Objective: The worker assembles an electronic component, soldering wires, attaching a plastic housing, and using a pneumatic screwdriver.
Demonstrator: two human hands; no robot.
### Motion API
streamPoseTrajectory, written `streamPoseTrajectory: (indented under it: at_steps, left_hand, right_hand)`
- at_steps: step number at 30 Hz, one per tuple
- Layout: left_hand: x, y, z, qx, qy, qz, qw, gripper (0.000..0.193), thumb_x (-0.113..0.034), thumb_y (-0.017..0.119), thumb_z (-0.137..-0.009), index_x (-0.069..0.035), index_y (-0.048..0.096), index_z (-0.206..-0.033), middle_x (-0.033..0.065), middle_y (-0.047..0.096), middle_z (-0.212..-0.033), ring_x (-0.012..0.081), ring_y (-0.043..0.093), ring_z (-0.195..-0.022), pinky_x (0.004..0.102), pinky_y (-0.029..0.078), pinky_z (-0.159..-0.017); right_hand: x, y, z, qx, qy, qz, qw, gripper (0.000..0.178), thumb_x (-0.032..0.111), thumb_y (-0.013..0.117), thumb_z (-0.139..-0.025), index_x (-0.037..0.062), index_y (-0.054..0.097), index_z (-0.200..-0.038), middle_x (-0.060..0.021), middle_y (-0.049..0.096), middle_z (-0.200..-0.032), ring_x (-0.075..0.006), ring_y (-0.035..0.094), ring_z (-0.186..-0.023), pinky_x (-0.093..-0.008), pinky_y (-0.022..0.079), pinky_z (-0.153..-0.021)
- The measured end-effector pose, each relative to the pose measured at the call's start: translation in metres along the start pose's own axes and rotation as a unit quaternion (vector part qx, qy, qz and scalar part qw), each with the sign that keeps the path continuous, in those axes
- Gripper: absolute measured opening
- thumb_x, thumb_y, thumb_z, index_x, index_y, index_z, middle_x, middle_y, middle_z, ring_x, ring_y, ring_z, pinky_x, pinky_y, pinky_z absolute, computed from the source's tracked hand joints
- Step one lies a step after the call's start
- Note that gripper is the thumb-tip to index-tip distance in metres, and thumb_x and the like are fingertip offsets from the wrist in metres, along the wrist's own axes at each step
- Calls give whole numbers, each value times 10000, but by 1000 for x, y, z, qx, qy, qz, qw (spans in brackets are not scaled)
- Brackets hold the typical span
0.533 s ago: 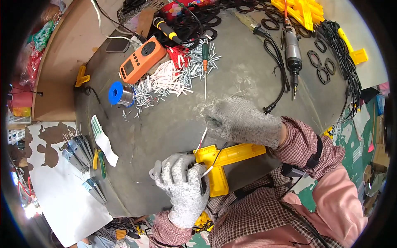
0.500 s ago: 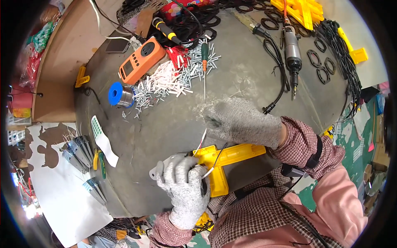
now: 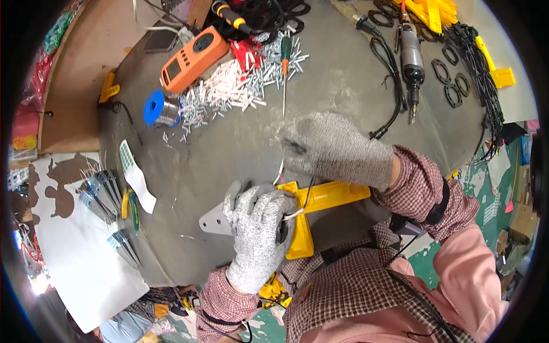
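Note:
My left hand [image 3: 260,228], in a light grey knit glove, is closed over a flat grey metal plate [image 3: 214,220] where it meets a yellow T-shaped plastic shell [image 3: 326,200]. The plate's perforated end sticks out to the left from under the fingers. My right hand [image 3: 337,150], in a darker grey glove, makes a closed fist above the shell. From below this fist a thin wire [image 3: 279,172], white with some red, runs down to the shell. A second wire end with a white sleeve [image 3: 294,215] lies by my left thumb, joined to a dark lead. My fist hides the wire's upper end.
Beyond my hands lie a screwdriver [image 3: 285,66], a heap of screws and white tubes [image 3: 226,91], a solder spool [image 3: 163,108] and an orange meter [image 3: 194,59]. A power driver [image 3: 412,68] and black cord [image 3: 389,86] lie right. Pliers [image 3: 131,208] and wired grey plates [image 3: 103,191] are left.
The view has shifted, so the tabletop things sit higher in the picture. More of the grey plate shows left of my left hand. My right fist keeps its hold on the wire.

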State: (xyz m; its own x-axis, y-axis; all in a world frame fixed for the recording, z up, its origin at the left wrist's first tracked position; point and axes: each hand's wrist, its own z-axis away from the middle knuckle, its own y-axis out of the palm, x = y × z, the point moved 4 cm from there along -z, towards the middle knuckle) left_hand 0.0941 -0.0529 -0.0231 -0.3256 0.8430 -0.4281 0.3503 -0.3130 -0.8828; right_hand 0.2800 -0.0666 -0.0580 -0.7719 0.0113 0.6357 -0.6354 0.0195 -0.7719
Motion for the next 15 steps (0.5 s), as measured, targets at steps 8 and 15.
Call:
streamPoseTrajectory:
  at_steps: [8,15]
  left_hand:
    - [12,-7,38,76,25,-71,994,284,-238,753,-801,-142,694,-1061,15,695,-1237,253,627,-1131,619,235,-1136]
    - [22,3,49,16,-35,-111,993,570,-478,763,-781,-123,666,-1217,70,611,-1354,261,549,-1241,654,207,-1116]
  right_hand:
    - [-36,-72,-34,-132,-86,159,975,245,121,586,-904,81,651,-1138,-159,629,-1153,-362,670,-944,-460,555,-824]
    - [-26,-99,-81,-172,-198,271,926,183,100,574,-887,61,658,-1044,-174,644,-1080,-335,694,-922,-470,556,-803]
